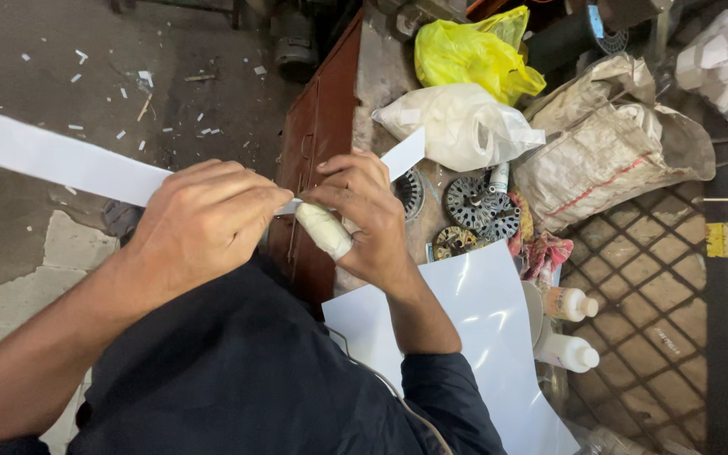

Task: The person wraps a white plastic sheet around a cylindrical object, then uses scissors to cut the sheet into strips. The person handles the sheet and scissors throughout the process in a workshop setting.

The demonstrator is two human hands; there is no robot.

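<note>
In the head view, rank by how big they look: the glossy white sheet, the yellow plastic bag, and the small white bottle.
1. Glossy white sheet, largest, though nearest the camera.
2. Yellow plastic bag.
3. Small white bottle, clearly smallest.

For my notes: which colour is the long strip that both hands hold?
White, plain with no pattern. The long strip shows best in the head view, stretching left from the hands.

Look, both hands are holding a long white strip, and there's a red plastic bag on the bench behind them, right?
Not quite: the plastic bag is yellow, not red, as the head view shows. The left hand and right hand do hold the long white strip.
</note>
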